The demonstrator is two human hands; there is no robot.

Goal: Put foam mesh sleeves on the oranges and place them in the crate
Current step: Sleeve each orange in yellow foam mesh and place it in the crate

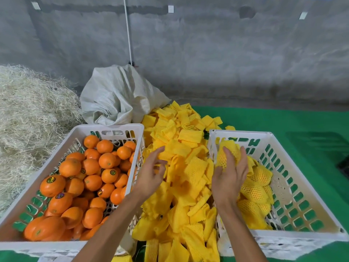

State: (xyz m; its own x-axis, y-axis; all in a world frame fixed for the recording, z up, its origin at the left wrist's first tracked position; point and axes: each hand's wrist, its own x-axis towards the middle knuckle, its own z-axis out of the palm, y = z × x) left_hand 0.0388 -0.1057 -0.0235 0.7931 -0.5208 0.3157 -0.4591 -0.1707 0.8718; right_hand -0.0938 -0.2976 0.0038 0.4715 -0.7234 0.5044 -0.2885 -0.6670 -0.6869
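Head view shows our right hand (229, 178) with its grip curled round a sleeved orange (226, 154) above the near-left inside corner of the right crate (294, 235), where more sleeved oranges (253, 190) lie along the left wall. Our left hand (151, 171) hovers with its grip loose and holding nothing over the heap of yellow foam mesh sleeves (181, 186) that fills the gap between the two crates on the green surface (283, 120). The left crate (105, 127) holds bare oranges (90, 178), well apart from the held fruit, and straw (28, 114) and a white sack (117, 95) lie behind it.
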